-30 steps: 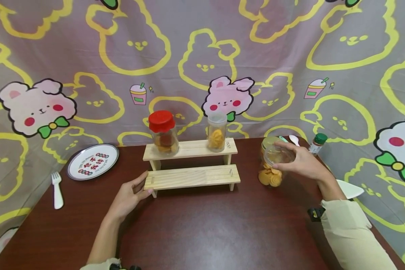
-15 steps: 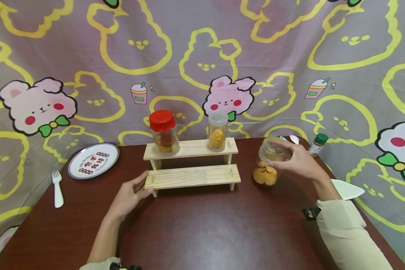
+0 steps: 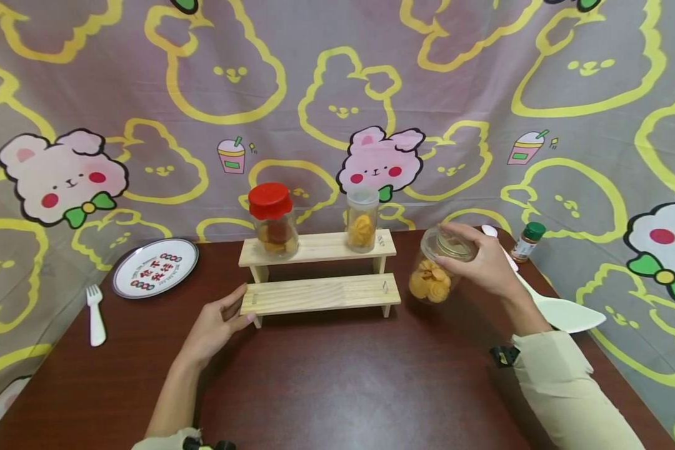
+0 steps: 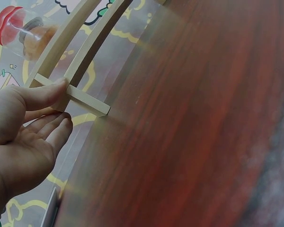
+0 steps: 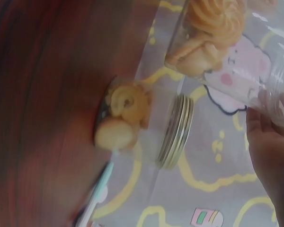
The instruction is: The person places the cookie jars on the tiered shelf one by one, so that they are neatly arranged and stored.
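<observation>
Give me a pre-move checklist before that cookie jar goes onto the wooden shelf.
1. Right hand grips the cookie jar near its lid: ok.
2. Jar upright: not ok, it is tilted and off the table.
3. Jar lid closed: cannot tell.
4. Lower step of the wooden shelf bare: ok.
5. Left hand steadies the shelf, thumb on the lower step's left end: ok.
6. Upper step room: red-lidded jar and tall clear jar stand there, with a gap between them: ok.
</observation>
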A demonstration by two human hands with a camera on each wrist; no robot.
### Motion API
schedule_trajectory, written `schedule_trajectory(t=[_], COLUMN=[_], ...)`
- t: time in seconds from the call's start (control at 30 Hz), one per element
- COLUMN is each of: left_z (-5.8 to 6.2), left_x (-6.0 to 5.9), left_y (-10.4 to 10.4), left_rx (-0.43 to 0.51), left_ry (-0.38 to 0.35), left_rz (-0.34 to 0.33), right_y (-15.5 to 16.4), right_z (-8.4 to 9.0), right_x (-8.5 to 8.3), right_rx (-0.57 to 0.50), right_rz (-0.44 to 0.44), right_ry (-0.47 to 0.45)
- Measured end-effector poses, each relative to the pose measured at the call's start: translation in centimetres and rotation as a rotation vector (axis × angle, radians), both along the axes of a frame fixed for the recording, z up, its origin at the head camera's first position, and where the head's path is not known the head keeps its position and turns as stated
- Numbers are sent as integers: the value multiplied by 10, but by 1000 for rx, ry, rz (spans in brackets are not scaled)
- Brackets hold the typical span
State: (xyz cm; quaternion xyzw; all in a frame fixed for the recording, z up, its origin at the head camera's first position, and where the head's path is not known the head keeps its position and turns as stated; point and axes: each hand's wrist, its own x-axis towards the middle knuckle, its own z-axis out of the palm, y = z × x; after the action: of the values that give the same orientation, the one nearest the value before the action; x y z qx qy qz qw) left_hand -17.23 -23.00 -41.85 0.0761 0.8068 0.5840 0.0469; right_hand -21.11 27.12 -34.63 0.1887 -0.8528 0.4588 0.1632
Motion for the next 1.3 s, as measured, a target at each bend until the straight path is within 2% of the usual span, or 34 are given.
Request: schedule_trajectory(t=[0.17,0.43,0.7,0.8,1.07,1.3], left_z=[0,-2,-4,-4,0,2], left_x=[0,0,-1,0,1,0], left_y=[0,1,0,0,3,3], left_rx=[0,6,8,12,19,22], left_ry=[-3,-13,-17,-18,10,-6], left_rz=[-3,-1,2,1,-2,3], right_y=[-10,-23,-34,-39,-49,-53], right_z=[-3,-6,-8,-9,-9,-13], right_x=[-1,-4,-8,-8,-1,2], right_rx=[-40,0,-23,-24,-71,-119], right_rz=[0,16,64,48,-29,-62], right_ry=[39,64,128,137,90,71])
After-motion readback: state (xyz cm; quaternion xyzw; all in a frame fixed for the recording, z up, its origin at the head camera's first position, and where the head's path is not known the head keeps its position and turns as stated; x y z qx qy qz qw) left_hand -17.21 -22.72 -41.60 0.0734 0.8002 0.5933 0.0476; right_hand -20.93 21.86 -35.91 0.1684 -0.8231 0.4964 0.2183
